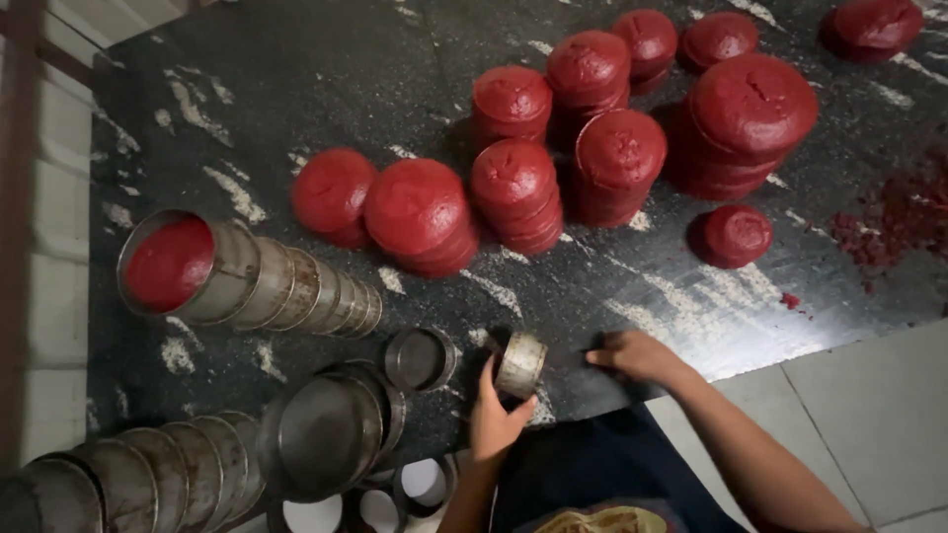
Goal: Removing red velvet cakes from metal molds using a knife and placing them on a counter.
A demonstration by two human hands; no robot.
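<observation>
Head view: we record a dark speckled counter [296, 89] filling most of the frame, with pale floor tiles [879, 415] at lower right. Round red cakes [612, 148] stand in stacks across its far half; the widest stack [752, 109] sits at right, one single cake [733, 235] lies alone in front of it, and red crumbs [889, 222] are scattered near the right edge. At left, a row of nested metal tins [286, 286] lies on its side, the end tin showing a red cake [170, 263] inside. A second nested row [148, 484] lies along the lower left edge, ending in a wide pan [321, 434]. One small empty tin [419, 358] rests flat just beside that pan.

We note the left hand [494, 419] gripping a small round tin [520, 364], tilted on edge at the near rim of the counter, fingers wrapped around its lower side. The right hand [637, 353] rests on the counter just right of that tin, apart from it, fingers curled downward; we cannot tell whether it holds anything. The two hands are near each other but not touching. A dark garment [602, 464] shows below the hands.
</observation>
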